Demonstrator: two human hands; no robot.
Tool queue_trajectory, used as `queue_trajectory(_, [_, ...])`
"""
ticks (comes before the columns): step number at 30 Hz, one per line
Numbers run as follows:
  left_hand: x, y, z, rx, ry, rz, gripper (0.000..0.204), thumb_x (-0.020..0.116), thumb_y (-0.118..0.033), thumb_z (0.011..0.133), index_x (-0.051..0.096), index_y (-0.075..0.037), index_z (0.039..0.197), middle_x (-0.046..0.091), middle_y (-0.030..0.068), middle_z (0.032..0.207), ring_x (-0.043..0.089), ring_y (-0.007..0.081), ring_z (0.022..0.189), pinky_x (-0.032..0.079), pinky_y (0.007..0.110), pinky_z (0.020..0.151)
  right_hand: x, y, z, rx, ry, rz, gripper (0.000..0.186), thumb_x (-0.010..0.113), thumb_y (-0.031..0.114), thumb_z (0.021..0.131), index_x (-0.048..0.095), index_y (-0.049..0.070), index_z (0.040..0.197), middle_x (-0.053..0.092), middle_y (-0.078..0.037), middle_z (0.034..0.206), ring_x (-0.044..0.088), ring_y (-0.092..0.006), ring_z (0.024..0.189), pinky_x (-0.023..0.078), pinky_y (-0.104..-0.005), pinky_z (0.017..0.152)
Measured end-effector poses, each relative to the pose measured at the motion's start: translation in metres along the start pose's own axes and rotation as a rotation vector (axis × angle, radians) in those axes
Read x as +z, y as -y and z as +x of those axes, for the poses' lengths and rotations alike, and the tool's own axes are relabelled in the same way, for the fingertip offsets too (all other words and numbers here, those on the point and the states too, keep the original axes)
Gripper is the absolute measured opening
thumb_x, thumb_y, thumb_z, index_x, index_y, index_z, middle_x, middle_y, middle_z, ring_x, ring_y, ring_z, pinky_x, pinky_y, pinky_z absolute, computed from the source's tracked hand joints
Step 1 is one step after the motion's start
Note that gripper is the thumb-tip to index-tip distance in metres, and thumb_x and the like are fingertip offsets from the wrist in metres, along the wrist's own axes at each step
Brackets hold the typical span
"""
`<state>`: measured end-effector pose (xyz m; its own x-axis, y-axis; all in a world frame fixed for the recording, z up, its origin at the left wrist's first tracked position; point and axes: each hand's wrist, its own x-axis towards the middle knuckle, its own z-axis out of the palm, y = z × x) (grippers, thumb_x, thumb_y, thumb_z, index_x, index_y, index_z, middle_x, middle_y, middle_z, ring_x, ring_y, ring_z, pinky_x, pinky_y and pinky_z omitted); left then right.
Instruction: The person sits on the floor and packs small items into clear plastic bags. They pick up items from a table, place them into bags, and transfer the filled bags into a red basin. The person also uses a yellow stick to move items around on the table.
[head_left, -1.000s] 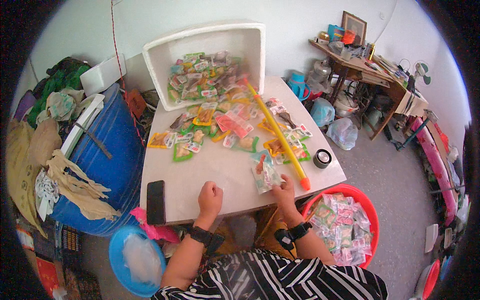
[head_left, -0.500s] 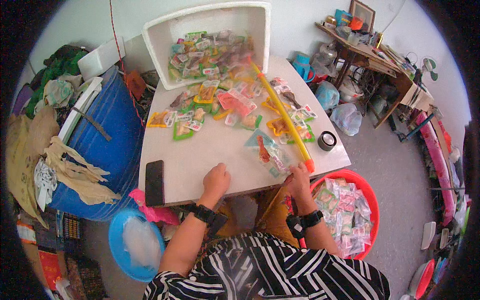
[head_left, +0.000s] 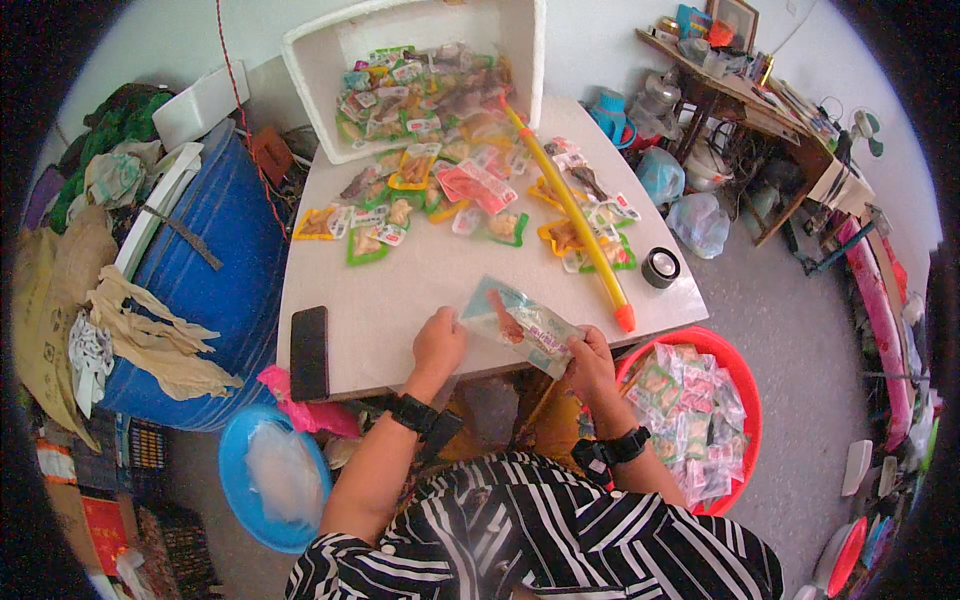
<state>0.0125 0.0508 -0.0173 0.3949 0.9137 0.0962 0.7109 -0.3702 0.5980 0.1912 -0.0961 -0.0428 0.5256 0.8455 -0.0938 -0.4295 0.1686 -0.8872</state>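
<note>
My left hand (head_left: 438,340) is closed around what looks like thin clear plastic film, just left of a flat food packet (head_left: 515,322) with a light-blue end and a reddish picture. My right hand (head_left: 586,355) pinches that packet's right end over the table's front edge (head_left: 380,385). Beyond both hands, a pile of small green, yellow and red food packets (head_left: 480,185) spills from a white foam box (head_left: 300,90). A long yellow tube (head_left: 575,215) with orange ends lies across the packets at the right.
A phone (head_left: 310,352) and black round object (head_left: 661,267) lie on the table. Below are a red tub (head_left: 748,420) of packets at right and a blue basin (head_left: 230,480) of clear bags at left. A blue barrel (head_left: 220,310) stands left, a cluttered desk (head_left: 760,110) back right.
My right hand has lifted the packet and drawn it leftward toward my left hand. My left hand has moved up and right to the packet's left end. The view has shifted slightly.
</note>
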Motion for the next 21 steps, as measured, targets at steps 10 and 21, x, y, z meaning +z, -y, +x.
queue_trajectory(10, [0.009, 0.012, 0.001, 0.017, -0.018, -0.218, 0.025, 0.045, -0.015, 0.074, 0.052, -0.002, 0.095, 0.055, 0.0166, 0.087, 0.053, 0.0309, 0.081, 0.042, 0.037, 0.07, 0.004, 0.01, 0.001, 0.089, 0.04, -0.178, 0.01, 0.045, 0.006, 0.078, 0.047, 0.003, 0.088, 0.051, -0.003, 0.079, 0.05, -0.0131, 0.072, 0.043, -0.0257, 0.064])
queue_trajectory(21, [-0.015, -0.03, -0.019, 0.319, 0.074, 0.048, 0.021, 0.048, -0.011, 0.073, 0.054, -0.006, 0.093, 0.054, 0.0151, 0.083, 0.052, 0.0316, 0.076, 0.042, 0.04, 0.066, 0.048, -0.014, 0.02, 0.203, 0.0, 0.114, 0.021, 0.046, 0.008, 0.075, 0.047, -0.002, 0.094, 0.052, -0.011, 0.084, 0.053, -0.021, 0.073, 0.045, -0.0307, 0.062])
